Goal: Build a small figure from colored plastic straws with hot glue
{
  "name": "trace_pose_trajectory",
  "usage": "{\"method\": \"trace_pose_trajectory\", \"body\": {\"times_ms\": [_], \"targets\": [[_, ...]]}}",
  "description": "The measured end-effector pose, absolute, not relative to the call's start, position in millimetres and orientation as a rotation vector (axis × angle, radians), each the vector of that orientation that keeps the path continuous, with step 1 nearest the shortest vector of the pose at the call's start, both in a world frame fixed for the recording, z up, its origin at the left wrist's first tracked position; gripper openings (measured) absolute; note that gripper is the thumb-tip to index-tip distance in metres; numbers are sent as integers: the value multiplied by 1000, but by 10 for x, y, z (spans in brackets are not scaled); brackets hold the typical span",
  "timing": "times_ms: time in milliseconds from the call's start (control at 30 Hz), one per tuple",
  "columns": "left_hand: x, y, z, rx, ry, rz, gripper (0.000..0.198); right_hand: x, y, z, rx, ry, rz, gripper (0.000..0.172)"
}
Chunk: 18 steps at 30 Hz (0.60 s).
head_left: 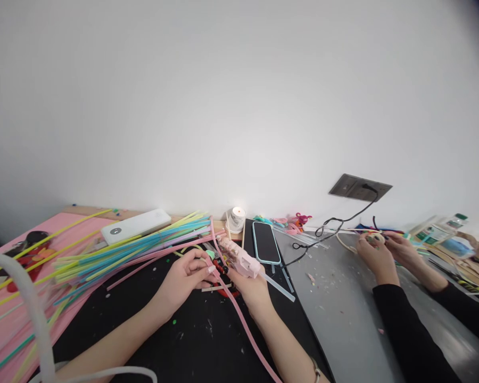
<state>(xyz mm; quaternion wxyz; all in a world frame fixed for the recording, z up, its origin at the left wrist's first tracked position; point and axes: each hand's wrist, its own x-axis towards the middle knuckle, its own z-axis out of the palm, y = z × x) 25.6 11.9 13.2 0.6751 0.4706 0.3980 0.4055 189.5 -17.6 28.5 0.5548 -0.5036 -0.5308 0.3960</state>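
Note:
My right hand point(250, 286) is closed around a pale pink glue gun point(238, 256), its nozzle pointing up and left. My left hand point(189, 277) pinches a long pink straw point(239, 314) between thumb and fingers, right next to the gun's tip. The straw runs from the back of the black mat point(191, 330) down toward my body. A small red and black piece lies between the two hands; I cannot make out what it is.
A fan of yellow, blue and pink straws point(115, 252) lies at the left by a white power bank point(135, 225). A lit candle point(237, 218) and a phone point(265, 242) stand behind. A co-worker's hands point(379, 250) in black sleeves work at the right, near a wall socket point(359, 187).

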Motion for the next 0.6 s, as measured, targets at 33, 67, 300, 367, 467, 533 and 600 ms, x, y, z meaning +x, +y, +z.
{"method": "trace_pose_trajectory", "body": {"times_ms": [33,67,300,367,467,533,600], "targets": [[264,112,133,1056,904,913,34,1908,-169,265,-1205,-1277,938,42],[271,105,137,1056,915,913,34,1918,-163,246,-1225,-1296,943,41],[298,83,147,1052,983,917,31,1917,-163,203,-1303,-1277,926,28],[303,82,128,1054,993,917,31,1908,-166,212,-1286,-1292,943,29],[309,80,103,1051,990,926,30,1905,-166,215,-1272,-1307,957,28],[312,79,91,1039,982,931,30,1908,-163,204,-1278,-1305,949,27],[313,81,82,1031,969,932,31,1912,-162,193,-1279,-1298,948,26]]}}
